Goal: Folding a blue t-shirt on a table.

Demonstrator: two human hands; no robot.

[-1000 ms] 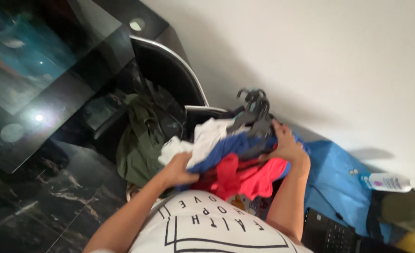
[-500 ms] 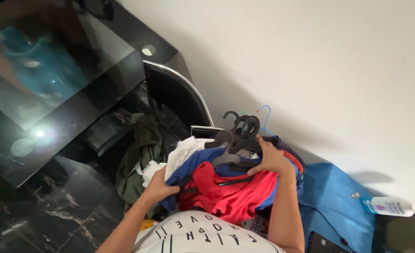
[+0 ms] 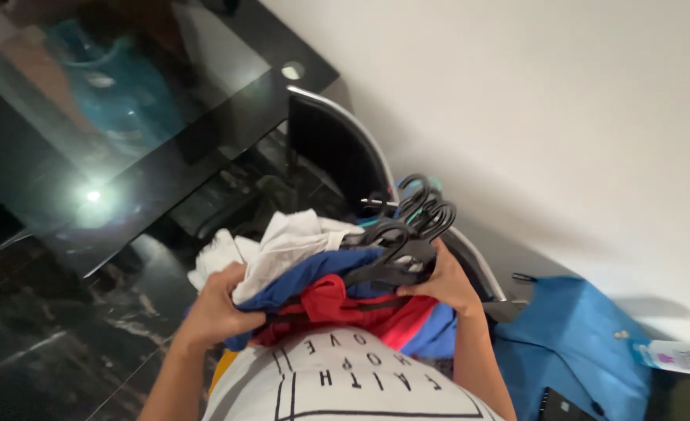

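A pale wall (image 3: 563, 117) fills the upper right; a dark glass table (image 3: 127, 117) and a glossy black marble floor (image 3: 49, 335) fill the left. A black chair with a silver rim (image 3: 337, 140) stands between them, and blue fabric (image 3: 586, 343) lies on the floor to the right with a white bottle (image 3: 676, 357) near it.

At the centre, the person hugs a bundle of clothes (image 3: 321, 273), white, blue and red, now lifted clear of the chair and pressed against their chest; a second ago it rested lower, over the chair seat. The load seems gathered and ready to carry.

The left hand (image 3: 216, 308) grips the bundle's lower left edge. The right hand (image 3: 442, 281) is closed around the necks of the black hangers (image 3: 411, 226) bunched on top.
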